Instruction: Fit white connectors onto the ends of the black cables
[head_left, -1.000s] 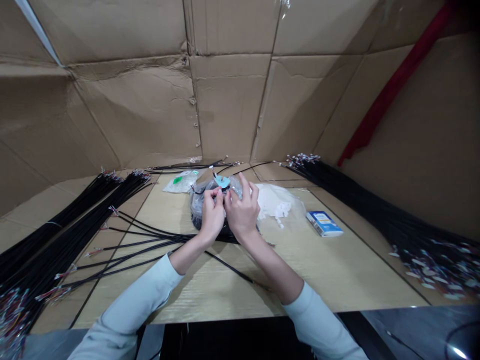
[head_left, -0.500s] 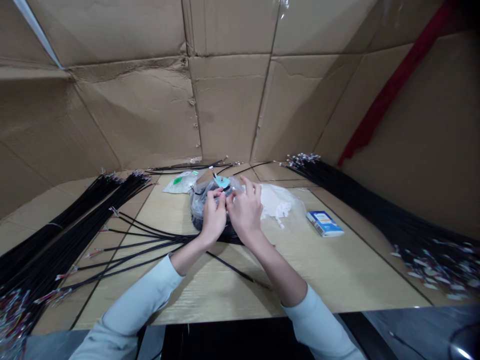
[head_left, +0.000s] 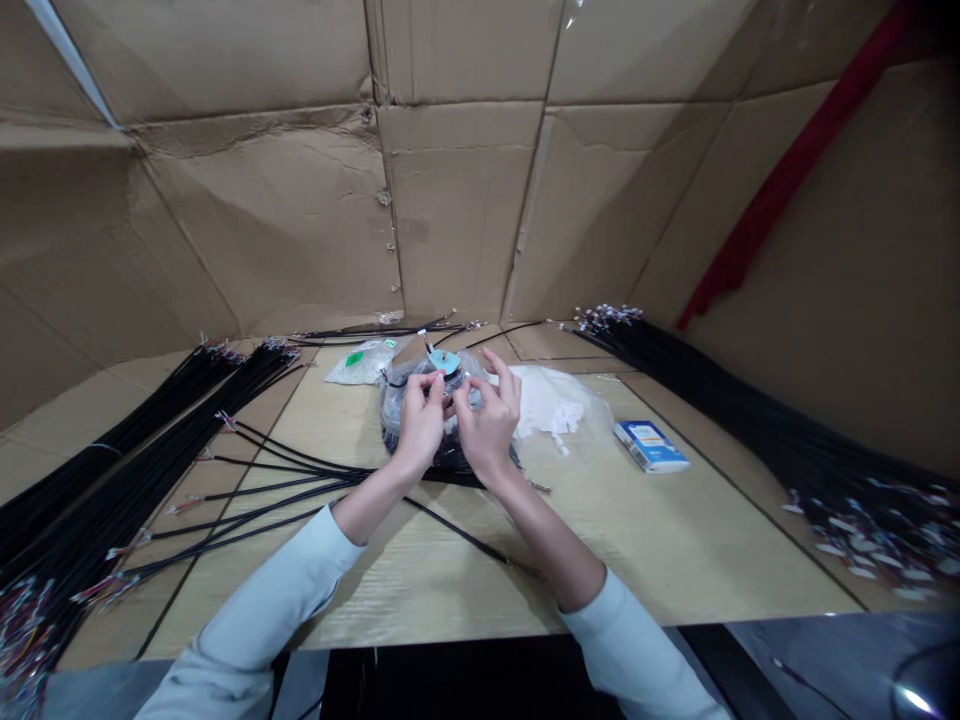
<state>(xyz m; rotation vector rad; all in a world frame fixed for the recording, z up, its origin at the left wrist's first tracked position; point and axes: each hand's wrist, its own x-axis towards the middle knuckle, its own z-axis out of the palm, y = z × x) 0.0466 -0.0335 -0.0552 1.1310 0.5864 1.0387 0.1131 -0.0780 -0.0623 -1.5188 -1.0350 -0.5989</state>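
While the left hand [head_left: 421, 425] and right hand [head_left: 487, 425] curl half-open against the clear cable bag [head_left: 395, 415], any grip is hidden; its teal tag [head_left: 445, 363] lies just beyond.

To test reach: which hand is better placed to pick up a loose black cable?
Probably the left hand: it lies on the same side of the clear plastic bag as the loose black cables; the right hand is farther off.
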